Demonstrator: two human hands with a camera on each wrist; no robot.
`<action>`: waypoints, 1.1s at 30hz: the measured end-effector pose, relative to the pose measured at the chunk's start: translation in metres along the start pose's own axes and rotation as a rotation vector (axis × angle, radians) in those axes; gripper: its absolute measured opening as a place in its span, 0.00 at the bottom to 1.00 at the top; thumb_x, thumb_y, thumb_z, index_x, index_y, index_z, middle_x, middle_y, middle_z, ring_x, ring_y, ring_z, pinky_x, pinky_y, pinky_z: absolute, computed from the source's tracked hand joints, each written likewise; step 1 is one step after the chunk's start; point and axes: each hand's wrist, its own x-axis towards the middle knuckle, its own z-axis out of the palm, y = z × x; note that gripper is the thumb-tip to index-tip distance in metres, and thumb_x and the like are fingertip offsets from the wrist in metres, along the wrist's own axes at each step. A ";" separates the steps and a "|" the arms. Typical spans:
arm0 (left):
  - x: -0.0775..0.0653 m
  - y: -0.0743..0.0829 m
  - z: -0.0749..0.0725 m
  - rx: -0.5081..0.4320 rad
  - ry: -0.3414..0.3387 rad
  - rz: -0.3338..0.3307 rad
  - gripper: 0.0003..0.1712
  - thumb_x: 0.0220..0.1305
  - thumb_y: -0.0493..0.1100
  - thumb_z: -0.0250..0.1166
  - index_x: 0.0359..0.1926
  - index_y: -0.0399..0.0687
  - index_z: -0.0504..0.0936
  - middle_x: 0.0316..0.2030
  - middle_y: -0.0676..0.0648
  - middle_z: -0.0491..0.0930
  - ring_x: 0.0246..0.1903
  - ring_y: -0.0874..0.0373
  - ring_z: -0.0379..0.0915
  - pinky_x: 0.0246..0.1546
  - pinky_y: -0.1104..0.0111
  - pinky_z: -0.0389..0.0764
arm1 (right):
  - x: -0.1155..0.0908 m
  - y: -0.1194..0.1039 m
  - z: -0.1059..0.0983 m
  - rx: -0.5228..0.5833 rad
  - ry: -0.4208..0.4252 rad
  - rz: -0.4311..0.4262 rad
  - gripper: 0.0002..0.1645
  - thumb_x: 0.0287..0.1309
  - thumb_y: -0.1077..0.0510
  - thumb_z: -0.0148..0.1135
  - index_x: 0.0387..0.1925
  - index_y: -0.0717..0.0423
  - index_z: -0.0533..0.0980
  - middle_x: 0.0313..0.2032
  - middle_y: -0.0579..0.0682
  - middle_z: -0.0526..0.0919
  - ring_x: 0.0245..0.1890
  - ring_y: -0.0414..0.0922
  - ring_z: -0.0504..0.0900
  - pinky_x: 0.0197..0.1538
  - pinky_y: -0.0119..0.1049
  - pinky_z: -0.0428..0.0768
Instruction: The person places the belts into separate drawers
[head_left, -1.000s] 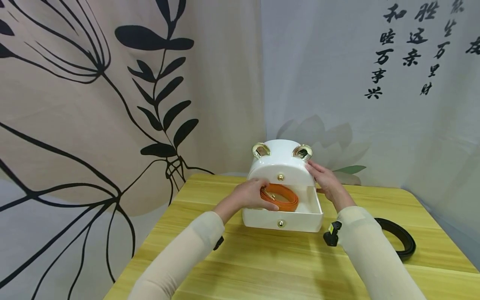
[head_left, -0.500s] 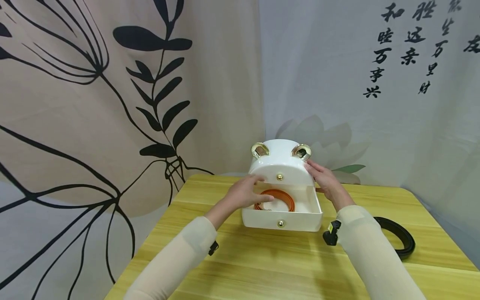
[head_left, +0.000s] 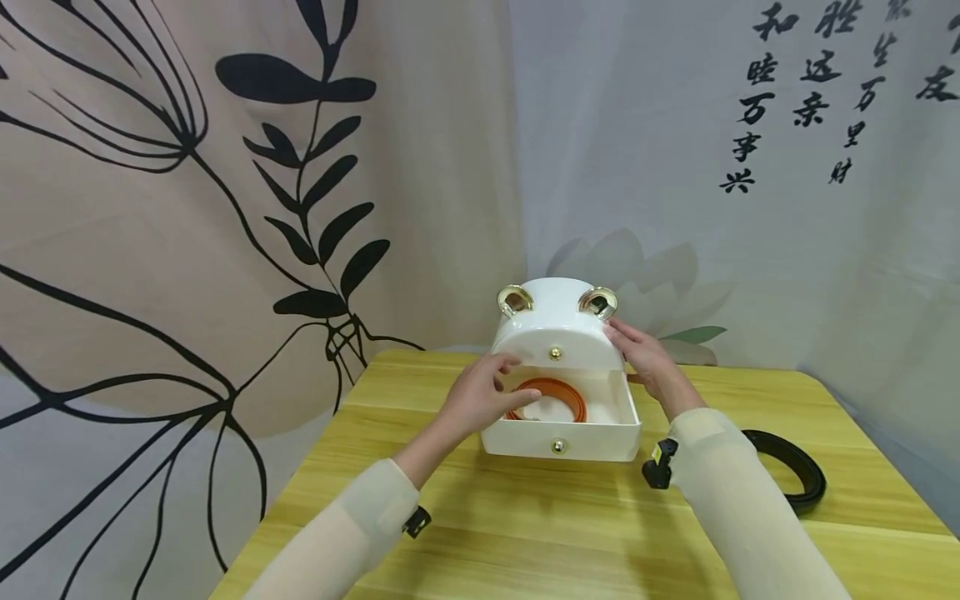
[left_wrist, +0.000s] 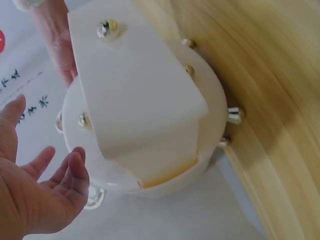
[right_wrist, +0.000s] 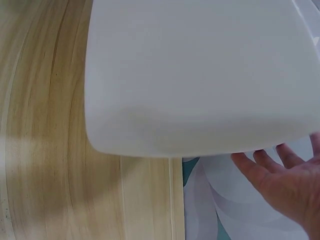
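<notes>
A white box [head_left: 558,292] with two gold-rimmed ears stands at the table's back, its lower drawer [head_left: 517,438] pulled out. Inside the drawer lies a coiled orange belt [head_left: 577,398]. My left hand [head_left: 474,398] hovers at the drawer's left edge, holding nothing; its thumb overlaps the belt in the head view. In the left wrist view, that hand [left_wrist: 45,197] shows spread, slightly bent fingers beside the box. My right hand [head_left: 651,362] rests its fingers on the box's right side. The right wrist view shows those fingertips [right_wrist: 245,162] right at the white side wall [right_wrist: 200,80].
A coiled black belt [head_left: 806,467] lies on the wooden table [head_left: 540,542], to the right of the box and beside the right sleeve. Printed curtains [head_left: 450,167] hang close behind the table. Small gold knobs [left_wrist: 107,30] stick out from the drawer fronts.
My left hand has let go of the orange belt, which now lies lower in the drawer, and has drawn back to the left. The right hand stays at the box's side.
</notes>
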 end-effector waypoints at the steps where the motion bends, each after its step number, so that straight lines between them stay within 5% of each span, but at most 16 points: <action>1: -0.002 0.001 0.001 -0.002 0.013 0.000 0.37 0.57 0.61 0.73 0.62 0.50 0.76 0.53 0.48 0.77 0.44 0.51 0.76 0.37 0.62 0.79 | 0.000 0.000 0.000 -0.002 0.001 0.000 0.41 0.71 0.36 0.49 0.78 0.41 0.49 0.77 0.57 0.46 0.74 0.61 0.51 0.67 0.64 0.59; 12: -0.028 0.003 0.016 -0.162 0.105 0.091 0.28 0.55 0.53 0.76 0.54 0.47 0.80 0.38 0.52 0.77 0.39 0.47 0.78 0.33 0.65 0.78 | 0.002 0.001 0.002 0.024 0.002 -0.005 0.40 0.72 0.38 0.50 0.78 0.41 0.50 0.77 0.55 0.46 0.74 0.60 0.49 0.68 0.63 0.58; 19: -0.045 0.004 0.036 -0.184 0.152 0.076 0.27 0.54 0.53 0.76 0.53 0.49 0.81 0.42 0.53 0.78 0.40 0.53 0.77 0.37 0.65 0.78 | 0.001 0.000 0.002 0.013 0.004 0.000 0.40 0.72 0.38 0.49 0.78 0.40 0.50 0.77 0.56 0.46 0.74 0.60 0.50 0.68 0.63 0.59; 33: -0.066 -0.014 0.083 -0.221 0.221 0.147 0.23 0.56 0.50 0.76 0.50 0.48 0.82 0.41 0.49 0.80 0.36 0.55 0.78 0.36 0.66 0.81 | 0.000 0.000 0.001 0.021 0.005 0.010 0.39 0.73 0.39 0.49 0.78 0.40 0.50 0.77 0.56 0.46 0.74 0.60 0.50 0.67 0.63 0.59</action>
